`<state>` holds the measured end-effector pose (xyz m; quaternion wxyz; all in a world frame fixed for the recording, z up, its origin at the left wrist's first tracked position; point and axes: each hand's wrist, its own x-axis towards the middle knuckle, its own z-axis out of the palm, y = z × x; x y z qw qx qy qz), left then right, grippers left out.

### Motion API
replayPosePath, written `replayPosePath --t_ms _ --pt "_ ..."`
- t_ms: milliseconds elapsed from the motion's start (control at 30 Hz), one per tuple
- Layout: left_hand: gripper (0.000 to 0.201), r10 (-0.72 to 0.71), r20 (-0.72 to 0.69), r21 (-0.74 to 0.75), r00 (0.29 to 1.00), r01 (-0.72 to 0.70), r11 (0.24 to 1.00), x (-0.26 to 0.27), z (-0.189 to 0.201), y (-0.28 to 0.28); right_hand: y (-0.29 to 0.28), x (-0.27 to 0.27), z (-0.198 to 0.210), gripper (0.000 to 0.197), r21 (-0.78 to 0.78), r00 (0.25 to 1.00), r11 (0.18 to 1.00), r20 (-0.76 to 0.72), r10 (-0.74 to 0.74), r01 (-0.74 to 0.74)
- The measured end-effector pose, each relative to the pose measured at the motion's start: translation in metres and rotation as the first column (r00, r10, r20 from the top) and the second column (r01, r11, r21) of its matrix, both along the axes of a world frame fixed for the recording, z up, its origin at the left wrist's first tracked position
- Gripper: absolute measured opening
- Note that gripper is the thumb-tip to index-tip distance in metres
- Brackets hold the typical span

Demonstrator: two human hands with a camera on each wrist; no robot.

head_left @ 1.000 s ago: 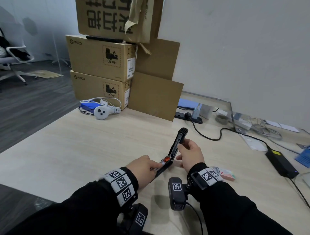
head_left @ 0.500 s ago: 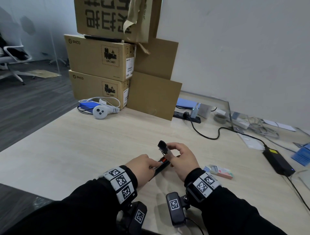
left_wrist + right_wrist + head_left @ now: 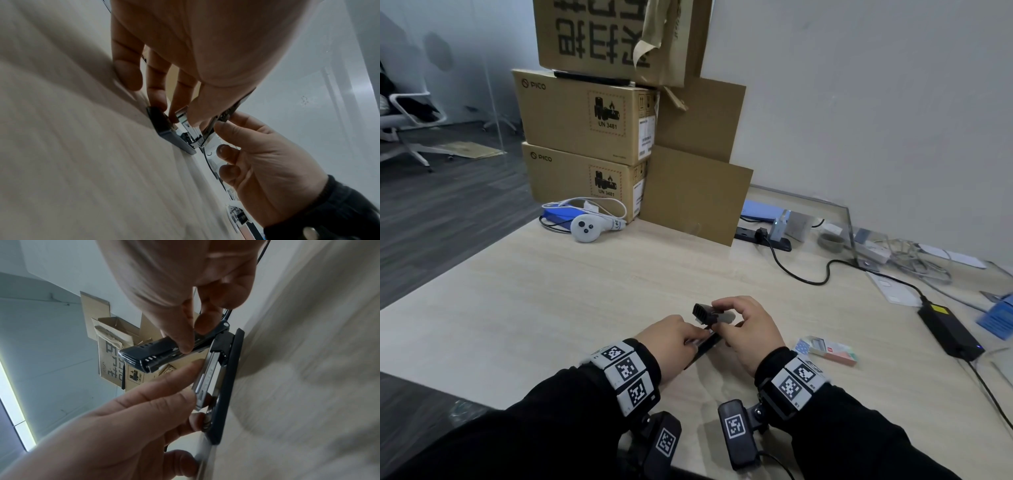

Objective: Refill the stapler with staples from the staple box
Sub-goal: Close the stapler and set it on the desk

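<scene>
The stapler (image 3: 707, 330) lies on the wooden desk (image 3: 551, 301) at about 6 o'clock of the head view, close to the person, with its dark base flat on the wood. The left hand (image 3: 671, 346) rests over the near part of the base, and its fingertips (image 3: 158, 99) press on the base and on the metal staple channel. I judge this keeps the body from sliding or lifting while the other hand works. The right hand (image 3: 748, 334) pinches the black top arm (image 3: 148, 353) between thumb and forefinger, with the fingers curled around it. The arm stands at a small angle above the channel, hinged at the far end, so the stapler is not yet shut. I cannot tell if staples already lie in the channel.

The staple box (image 3: 825, 351) lies at 3 o'clock from the hands, near but not touching them, with its end open. Probably it is kept there so the right hand can reach it easily.

For moving there is much bare desk from 9 to 12 o'clock. At 11 o'clock, well apart, a white controller (image 3: 589, 228) lies before the stacked cardboard boxes (image 3: 585, 120). At 2 o'clock a black cable (image 3: 801, 277) runs to a power adapter (image 3: 945, 327). The near desk edge is just behind the wrists, so there is little room to pull back.
</scene>
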<state>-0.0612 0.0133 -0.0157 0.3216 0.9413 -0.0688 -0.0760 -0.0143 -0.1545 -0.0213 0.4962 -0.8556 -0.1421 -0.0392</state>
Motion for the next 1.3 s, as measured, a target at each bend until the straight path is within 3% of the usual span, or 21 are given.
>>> replayPosePath --t_ms 300,700,967,1033,1167,1300 --pt "0.044 0.011 0.003 0.012 1.000 -0.011 1.000 0.003 -0.006 0.001 0.000 0.000 -0.001 0.038 -0.023 0.999 1.000 0.038 0.005 -0.004" --pt "0.014 0.189 -0.029 -0.202 0.982 -0.191 0.961 -0.003 -0.004 0.014 -0.001 -0.002 -0.003 0.035 -0.116 0.996 0.993 0.086 0.040 -0.030" --pt "0.017 0.167 -0.039 -0.224 0.985 -0.172 0.959 -0.009 -0.002 0.022 -0.002 -0.002 -0.006 0.033 -0.138 0.995 0.990 0.095 0.034 -0.021" --pt "0.019 0.187 -0.090 -0.315 0.978 -0.206 0.926 -0.010 -0.004 0.024 -0.002 -0.002 -0.006 0.030 -0.152 0.995 0.988 0.096 0.030 -0.015" --pt "0.018 0.304 -0.221 -0.539 0.927 -0.376 0.754 -0.011 -0.011 0.028 -0.002 -0.003 -0.006 0.028 -0.179 0.997 0.983 0.067 0.049 -0.036" --pt "0.007 0.297 -0.313 -0.645 0.902 -0.432 0.630 -0.011 -0.012 0.029 -0.001 -0.006 -0.005 0.036 -0.167 0.997 0.985 0.063 0.051 -0.040"
